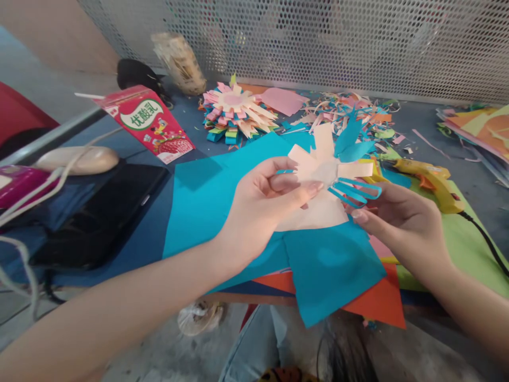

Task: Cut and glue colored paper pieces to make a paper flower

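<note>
Between thumb and fingers, my left hand (262, 207) pinches a paper flower (324, 170) made of pale peach pieces with blue strips and leaf-like blue petals. My right hand (409, 223) is closed at the flower's right side, its thumb and fingertips by the looped blue strips (353, 192); the strip ends partly hide its grip. Under the flower lie a pale peach sheet (314, 215) and blue paper sheets (338, 270). A yellow hot glue gun (431, 180) rests to the right, on green paper (473, 233).
A finished-looking layered paper flower (238, 109) stands at the back beside a heap of paper scraps (350, 111). On the left are a red drink carton (147, 124), a black phone-like device (103, 212) and white cables (59, 175). A perforated metal panel (318, 42) borders the back.
</note>
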